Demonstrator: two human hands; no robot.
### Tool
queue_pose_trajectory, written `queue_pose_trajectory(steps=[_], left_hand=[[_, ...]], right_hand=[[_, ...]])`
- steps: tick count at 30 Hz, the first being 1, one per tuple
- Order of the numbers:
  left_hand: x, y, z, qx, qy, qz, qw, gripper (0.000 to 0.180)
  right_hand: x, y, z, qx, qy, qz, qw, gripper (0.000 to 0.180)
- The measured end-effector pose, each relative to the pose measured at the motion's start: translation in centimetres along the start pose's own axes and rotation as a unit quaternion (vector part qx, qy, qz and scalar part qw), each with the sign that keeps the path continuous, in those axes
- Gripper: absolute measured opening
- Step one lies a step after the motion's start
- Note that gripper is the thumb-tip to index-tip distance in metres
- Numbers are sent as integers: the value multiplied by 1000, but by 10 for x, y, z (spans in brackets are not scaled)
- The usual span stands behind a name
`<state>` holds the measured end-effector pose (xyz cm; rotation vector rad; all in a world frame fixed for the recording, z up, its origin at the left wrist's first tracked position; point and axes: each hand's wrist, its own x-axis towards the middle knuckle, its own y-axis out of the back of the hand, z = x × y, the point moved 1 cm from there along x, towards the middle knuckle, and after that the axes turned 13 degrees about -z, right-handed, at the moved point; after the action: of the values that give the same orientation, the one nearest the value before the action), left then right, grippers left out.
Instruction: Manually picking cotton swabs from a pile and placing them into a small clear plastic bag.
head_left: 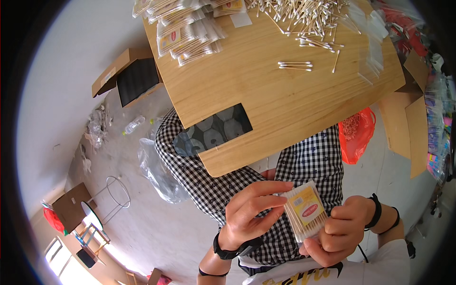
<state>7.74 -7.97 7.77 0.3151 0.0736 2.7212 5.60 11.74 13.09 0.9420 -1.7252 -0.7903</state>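
Over my lap I hold a clear packet of cotton swabs with a yellow label and a red oval on it. My left hand pinches its upper left edge, thumb hidden behind. At its lower right, my right hand is closed on the packet's end with the fingers curled in. On the wooden table in front lie a small row of swabs, a single swab and a big loose heap of cotton swabs.
Filled packets are stacked at the table's far left, and empty clear bags lie at its right. Cardboard boxes stand on both sides. A red bag hangs right of my knee. A plastic bag and a stool are at left.
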Motion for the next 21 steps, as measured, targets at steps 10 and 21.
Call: queue_pose_trajectory(steps=[10,21], left_hand=[[0,-1,-2,-1,0,15,1000,23],[0,0,6,-100,104,-38,989,25]], right_hand=[[-8,-2,-1,18,-42,19,999,29],[-30,-18,4,252,-357,159,885,23]])
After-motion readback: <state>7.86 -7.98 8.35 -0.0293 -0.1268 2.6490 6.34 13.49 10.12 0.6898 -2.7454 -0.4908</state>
